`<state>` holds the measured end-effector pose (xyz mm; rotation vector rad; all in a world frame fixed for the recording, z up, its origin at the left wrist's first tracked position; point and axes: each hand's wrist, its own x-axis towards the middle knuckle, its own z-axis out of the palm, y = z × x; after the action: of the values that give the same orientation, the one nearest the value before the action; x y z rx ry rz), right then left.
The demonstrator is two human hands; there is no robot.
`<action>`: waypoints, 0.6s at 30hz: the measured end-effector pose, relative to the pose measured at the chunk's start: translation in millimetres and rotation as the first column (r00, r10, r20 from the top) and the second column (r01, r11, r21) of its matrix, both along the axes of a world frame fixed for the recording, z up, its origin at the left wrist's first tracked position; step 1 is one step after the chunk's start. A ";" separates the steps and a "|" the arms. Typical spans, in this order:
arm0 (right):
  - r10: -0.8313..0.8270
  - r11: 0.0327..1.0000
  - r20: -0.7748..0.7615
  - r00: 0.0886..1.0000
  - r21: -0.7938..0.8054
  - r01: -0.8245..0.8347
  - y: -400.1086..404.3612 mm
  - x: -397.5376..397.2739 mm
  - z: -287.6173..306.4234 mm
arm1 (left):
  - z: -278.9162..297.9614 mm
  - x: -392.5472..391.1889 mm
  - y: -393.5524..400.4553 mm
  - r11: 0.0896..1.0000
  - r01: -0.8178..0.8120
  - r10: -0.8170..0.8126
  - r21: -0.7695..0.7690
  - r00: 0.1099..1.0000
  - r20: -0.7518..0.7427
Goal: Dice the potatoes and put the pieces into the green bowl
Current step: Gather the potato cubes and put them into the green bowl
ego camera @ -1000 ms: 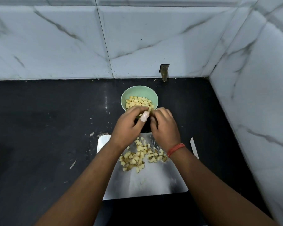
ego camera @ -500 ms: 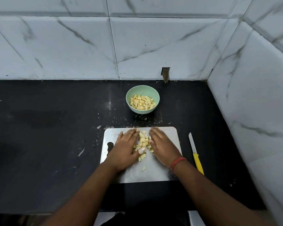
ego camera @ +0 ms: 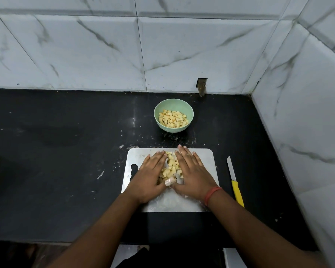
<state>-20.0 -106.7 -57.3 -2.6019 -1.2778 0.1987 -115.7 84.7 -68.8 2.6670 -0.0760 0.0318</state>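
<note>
Counter (ego camera: 66,151): black stone, matt, marked with white specks and smears near its middle; a duller, darker patch is seen toward the left. Back wall (ego camera: 85,55): large white tiles veined with grey, laid in two rows — grey joints between them. Side wall (ego camera: 307,103): tiled alike, met at a corner on the right. Notch (ego camera: 201,86): a small brown-edged hole cut in the back wall at counter level. Light: even and soft — reflected faintly off the tiles.

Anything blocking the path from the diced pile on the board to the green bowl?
Nothing visible. Both hands, left and right, flank the potato pieces on the cutting board; only bare black counter lies before the green bowl. The knife lies off right.
</note>
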 end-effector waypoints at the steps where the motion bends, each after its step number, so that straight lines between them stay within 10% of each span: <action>1: 0.005 1.000 -0.001 1.000 0.008 -0.005 1.9 2.5 0.4 | 0.1 0.6 -0.4 1.000 0.003 -0.003 0.015 1.000 -0.005; 18: 0.092 0.979 0.146 0.985 0.170 -0.116 18.8 17.1 -14.1 | -19.7 21.5 -17.5 0.986 -0.121 0.095 0.118 0.974 0.205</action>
<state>-3.0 -87.8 -71.4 -2.4356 -1.4099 -0.0762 -94.2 67.2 -88.5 2.7874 0.0041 0.3409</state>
